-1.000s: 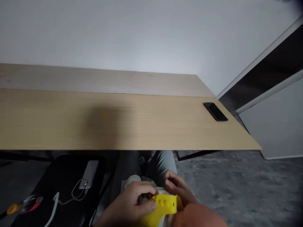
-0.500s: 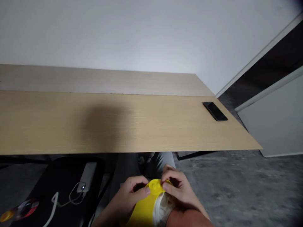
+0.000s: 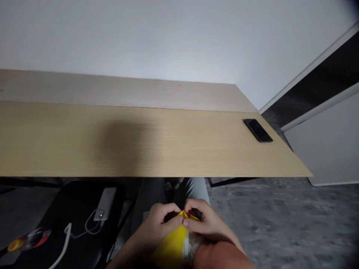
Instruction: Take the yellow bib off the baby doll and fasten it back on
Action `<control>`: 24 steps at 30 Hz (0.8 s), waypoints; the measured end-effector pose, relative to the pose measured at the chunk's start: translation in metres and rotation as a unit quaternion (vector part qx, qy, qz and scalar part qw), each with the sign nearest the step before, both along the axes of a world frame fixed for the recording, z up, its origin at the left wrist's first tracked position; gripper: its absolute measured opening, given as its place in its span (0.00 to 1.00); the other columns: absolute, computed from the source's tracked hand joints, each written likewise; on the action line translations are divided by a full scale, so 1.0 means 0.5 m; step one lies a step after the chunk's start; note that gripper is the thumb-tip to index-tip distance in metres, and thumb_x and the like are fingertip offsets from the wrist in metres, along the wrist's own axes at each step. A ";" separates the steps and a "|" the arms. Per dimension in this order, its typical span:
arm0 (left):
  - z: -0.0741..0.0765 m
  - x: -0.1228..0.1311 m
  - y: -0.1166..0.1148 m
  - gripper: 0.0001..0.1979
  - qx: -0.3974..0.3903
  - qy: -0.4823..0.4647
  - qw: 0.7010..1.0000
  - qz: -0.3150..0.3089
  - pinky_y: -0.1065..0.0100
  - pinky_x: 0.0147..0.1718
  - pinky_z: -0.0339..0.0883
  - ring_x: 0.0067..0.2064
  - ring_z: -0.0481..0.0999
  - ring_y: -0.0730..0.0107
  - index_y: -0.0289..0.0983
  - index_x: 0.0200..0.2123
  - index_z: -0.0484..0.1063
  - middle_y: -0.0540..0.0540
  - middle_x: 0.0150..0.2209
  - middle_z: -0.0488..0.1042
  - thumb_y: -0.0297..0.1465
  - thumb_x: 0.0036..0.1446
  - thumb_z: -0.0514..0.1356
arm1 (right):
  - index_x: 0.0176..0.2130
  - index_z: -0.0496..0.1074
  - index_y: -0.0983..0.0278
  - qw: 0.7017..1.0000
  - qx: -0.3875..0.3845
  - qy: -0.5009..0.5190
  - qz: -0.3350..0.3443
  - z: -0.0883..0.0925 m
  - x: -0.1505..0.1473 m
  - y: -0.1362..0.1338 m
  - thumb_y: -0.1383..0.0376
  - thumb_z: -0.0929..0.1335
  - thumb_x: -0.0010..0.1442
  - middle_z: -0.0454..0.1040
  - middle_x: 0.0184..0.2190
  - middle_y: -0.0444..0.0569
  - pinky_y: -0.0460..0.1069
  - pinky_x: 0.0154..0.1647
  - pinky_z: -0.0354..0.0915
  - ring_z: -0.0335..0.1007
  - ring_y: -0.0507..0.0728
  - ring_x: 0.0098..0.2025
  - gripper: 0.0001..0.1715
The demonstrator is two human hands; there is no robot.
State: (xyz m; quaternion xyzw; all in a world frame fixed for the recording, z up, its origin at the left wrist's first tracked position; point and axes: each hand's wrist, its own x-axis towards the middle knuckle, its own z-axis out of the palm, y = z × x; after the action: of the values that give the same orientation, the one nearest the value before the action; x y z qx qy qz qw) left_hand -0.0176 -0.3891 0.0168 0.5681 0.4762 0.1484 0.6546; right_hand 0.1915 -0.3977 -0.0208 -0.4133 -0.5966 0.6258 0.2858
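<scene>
Low in the view, above my lap, both my hands meet at a yellow, flexible piece that looks like cloth or soft sheet. My left hand pinches its upper edge between thumb and fingers. From the other side my right hand pinches the same edge, the two thumbs almost touching. Between them the yellow edge is folded up into a small peak. Beside the yellow piece shows a whitish, crumpled part. A smooth, rounded, reddish-brown shape lies below my right hand; its kind is unclear.
A wooden table stretches across in front, with a black phone near its right end. On a black chair at left lie a white power bank with a cable and a yellow-capped bottle.
My hands have drawn closer together. The yellow edge, spread flat with round bumps showing before, is now folded and pinched between them. The view has shifted slightly.
</scene>
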 end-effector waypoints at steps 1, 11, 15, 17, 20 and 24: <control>0.001 -0.001 0.000 0.15 -0.007 -0.002 1.000 -0.004 0.71 0.32 0.60 0.35 0.70 0.67 0.34 0.35 0.78 0.48 0.31 0.75 0.39 0.59 0.58 | 0.31 0.69 0.67 1.000 0.005 -0.001 0.000 0.001 -0.001 -0.001 0.57 0.73 0.57 0.64 0.24 0.41 0.43 0.27 0.51 0.56 0.48 0.27 0.16; 0.013 -0.010 0.019 0.20 -0.001 0.077 0.993 -0.084 0.72 0.24 0.46 0.29 0.58 0.72 0.35 0.23 0.69 0.53 0.23 0.55 0.45 0.59 0.56 | 0.31 0.70 0.67 0.999 -0.028 0.012 -0.012 0.001 -0.007 -0.005 0.53 0.69 0.64 0.67 0.26 0.43 0.44 0.32 0.56 0.61 0.49 0.30 0.19; 0.025 -0.006 0.033 0.22 0.011 0.092 0.989 -0.115 0.72 0.23 0.46 0.29 0.57 0.73 0.35 0.23 0.68 0.53 0.23 0.55 0.48 0.57 0.59 | 0.31 0.70 0.67 1.000 -0.017 0.002 -0.012 0.001 -0.003 -0.005 0.53 0.69 0.63 0.67 0.26 0.43 0.44 0.32 0.56 0.61 0.49 0.31 0.19; 0.026 -0.005 0.036 0.21 0.015 0.098 0.988 -0.121 0.72 0.24 0.46 0.29 0.57 0.73 0.35 0.22 0.68 0.53 0.23 0.56 0.46 0.57 0.58 | 0.31 0.71 0.67 1.000 -0.015 0.011 -0.014 -0.001 -0.002 -0.007 0.53 0.69 0.63 0.67 0.26 0.44 0.44 0.33 0.56 0.62 0.50 0.31 0.20; 0.022 -0.003 0.034 0.16 0.007 0.083 0.989 -0.124 0.72 0.24 0.47 0.29 0.57 0.73 0.36 0.23 0.69 0.54 0.23 0.57 0.41 0.57 0.56 | 0.31 0.70 0.67 0.999 -0.039 0.027 -0.025 -0.004 -0.004 -0.009 0.53 0.69 0.63 0.67 0.26 0.43 0.44 0.33 0.56 0.61 0.49 0.31 0.20; 0.014 -0.005 0.026 0.14 -0.011 0.040 0.993 -0.111 0.72 0.24 0.46 0.28 0.56 0.74 0.36 0.23 0.66 0.54 0.23 0.55 0.38 0.57 0.56 | 0.31 0.69 0.67 0.996 -0.070 0.049 -0.029 -0.007 -0.009 -0.011 0.52 0.70 0.62 0.66 0.26 0.43 0.44 0.31 0.55 0.60 0.49 0.30 0.21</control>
State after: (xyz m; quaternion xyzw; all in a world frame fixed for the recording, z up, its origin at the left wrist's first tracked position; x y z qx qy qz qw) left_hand -0.0199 -0.3759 0.0239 0.6160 0.4376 0.0463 0.6533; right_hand 0.1868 -0.4034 -0.0241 -0.4185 -0.5243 0.6770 0.3028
